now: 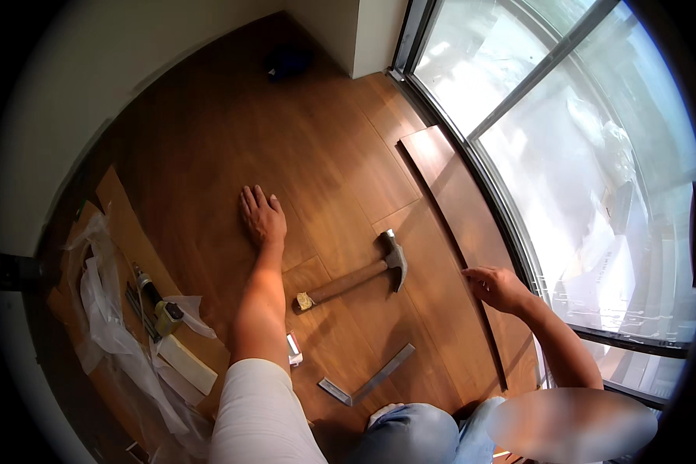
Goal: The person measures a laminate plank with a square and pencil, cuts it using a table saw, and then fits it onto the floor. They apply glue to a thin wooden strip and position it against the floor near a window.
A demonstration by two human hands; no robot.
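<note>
My left hand (pixel 265 220) lies flat on the brown wood-plank floor (pixel 321 182), fingers stretched out, holding nothing. On the right, my right hand (pixel 499 289) has its fingers bent together at the long dark edge of a loose floor plank (pixel 472 209). That plank lies beside the window frame, slightly raised over the laid floor. Between my hands rests a claw hammer (pixel 348 284) with a wooden handle, its metal head toward the right. Nearer to me is a metal try square (pixel 375 380), its two arms forming a V.
Cardboard (pixel 120 203) and crumpled clear plastic (pixel 104 298) lie at the left, with a yellow-black power tool (pixel 162 308) and a pale block (pixel 187 365) on them. A small white-red item (pixel 295 349) is by my left arm. A glass sliding door (pixel 549 155) borders the right; a dark bundle (pixel 288 62) lies far back.
</note>
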